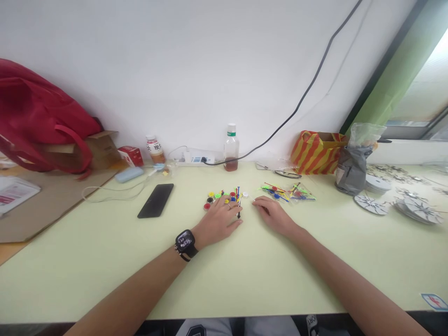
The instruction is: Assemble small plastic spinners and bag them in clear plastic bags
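My left hand [220, 221], wearing a black watch [185, 241], lies palm down with its fingers apart over a pile of small coloured plastic pieces. Round discs such as a red disc [206, 206] and a black disc [210, 199] show beyond its fingers. Thin coloured sticks [238, 192] stick out near its fingertips. My right hand [275, 215] rests on the table with its fingers curled together; what they hold, if anything, is hidden. A white disc [245, 194] lies just past its fingertips. Two clear bags of coloured pieces [275, 191] lie behind it.
A black phone [156, 200] lies to the left. A bottle [231, 148] stands by the wall beside a power strip [196, 160] and cable. Glasses [287, 174], a striped bag [317, 151] and grey-white round plates [371, 204] are on the right; a red backpack [38, 116] on the left.
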{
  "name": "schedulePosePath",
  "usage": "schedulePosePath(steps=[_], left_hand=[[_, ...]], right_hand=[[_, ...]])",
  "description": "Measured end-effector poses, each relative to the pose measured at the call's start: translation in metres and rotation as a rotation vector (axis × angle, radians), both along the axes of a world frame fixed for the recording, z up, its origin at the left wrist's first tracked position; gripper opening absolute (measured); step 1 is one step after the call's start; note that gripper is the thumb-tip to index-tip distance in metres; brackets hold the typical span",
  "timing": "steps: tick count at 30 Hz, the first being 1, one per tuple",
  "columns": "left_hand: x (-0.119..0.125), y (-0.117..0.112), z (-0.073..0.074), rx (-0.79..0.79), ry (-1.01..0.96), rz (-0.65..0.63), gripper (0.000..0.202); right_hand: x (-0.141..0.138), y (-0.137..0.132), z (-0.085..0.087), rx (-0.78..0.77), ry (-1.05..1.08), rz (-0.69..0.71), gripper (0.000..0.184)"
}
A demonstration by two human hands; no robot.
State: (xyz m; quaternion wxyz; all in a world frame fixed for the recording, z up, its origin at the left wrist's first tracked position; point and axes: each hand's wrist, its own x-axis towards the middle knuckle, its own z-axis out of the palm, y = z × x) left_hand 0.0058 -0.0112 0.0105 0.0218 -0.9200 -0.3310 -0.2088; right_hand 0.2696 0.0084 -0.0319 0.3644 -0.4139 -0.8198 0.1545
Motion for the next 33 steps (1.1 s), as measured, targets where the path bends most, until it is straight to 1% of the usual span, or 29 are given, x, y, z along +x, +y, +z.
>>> schedulePosePath(steps=[3,8,12,15,19,22,24,27,30,33], left_hand=[[0.001,0.0,-0.001,0.006,-0.017,-0.009,0.028],[0.003,-0.001,-0.001,0.0,-0.043,0.012,0.031],[0.003,-0.002,0.0,-0.054,-0.055,-0.044,0.028],[0.004,-0.005,0.001,-0.074,-0.045,-0.09,0.03],[0.004,-0.006,0.001,-0.085,-0.01,-0.106,0.029],[0.003,-0.005,0.0,-0.078,0.004,-0.104,0.027],[0.003,-0.003,-0.002,-0.063,-0.007,-0.089,0.029],[0.002,-0.001,-0.004,-0.033,-0.052,-0.044,0.031],[0.001,0.001,-0.006,-0.011,-0.083,0.001,0.031],[0.001,0.005,-0.008,0.005,-0.11,0.037,0.031]], right_hand=[[-0.001,-0.001,0.001,0.005,-0.006,-0.001,0.034],[-0.004,-0.003,0.004,-0.006,-0.036,-0.009,0.035],[-0.006,-0.005,0.008,0.002,-0.053,-0.024,0.035],[-0.004,-0.008,0.015,-0.021,-0.098,-0.072,0.03],[0.0,-0.017,0.027,-0.04,-0.22,-0.197,0.017],[0.001,-0.023,0.034,-0.042,-0.263,-0.249,0.017],[0.001,-0.025,0.036,-0.037,-0.241,-0.255,0.021],[0.001,-0.026,0.037,0.008,-0.152,-0.258,0.021],[0.002,-0.024,0.036,0.053,-0.055,-0.26,0.021],[0.002,-0.022,0.033,0.088,0.016,-0.275,0.025]])
